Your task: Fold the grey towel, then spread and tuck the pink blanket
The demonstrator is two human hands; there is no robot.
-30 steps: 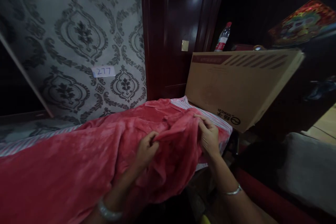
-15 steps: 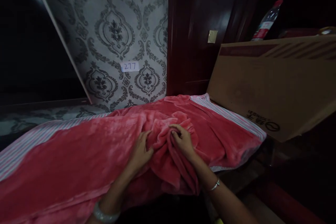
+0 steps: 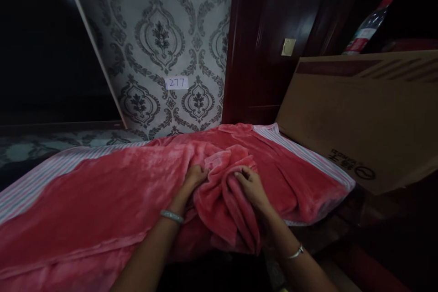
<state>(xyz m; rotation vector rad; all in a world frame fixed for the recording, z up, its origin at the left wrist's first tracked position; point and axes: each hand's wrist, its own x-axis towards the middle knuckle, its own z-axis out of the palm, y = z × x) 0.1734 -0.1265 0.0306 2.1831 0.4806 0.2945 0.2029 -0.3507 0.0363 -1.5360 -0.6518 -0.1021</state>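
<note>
A plush pink-red blanket (image 3: pixel 102 200) lies spread over a surface covered with a pink-and-white striped sheet (image 3: pixel 308 157). My left hand (image 3: pixel 195 178) is closed on a bunched fold of the blanket near its middle. My right hand (image 3: pixel 251 187) grips the same bunch from the right, fingers curled into the fabric. Part of the bunch hangs over the near edge between my forearms. Each wrist wears a bangle.
A large flat cardboard box (image 3: pixel 359 114) leans at the right end of the surface. Behind it stands a plastic bottle (image 3: pixel 366 32). Patterned wallpaper with a label reading 277 (image 3: pixel 177 83) and a dark wooden door frame (image 3: pixel 260 41) stand behind.
Both hands came together at the middle of the blanket and gathered a fold; my left hand pushed further into the fabric. The view shifted to the left.
</note>
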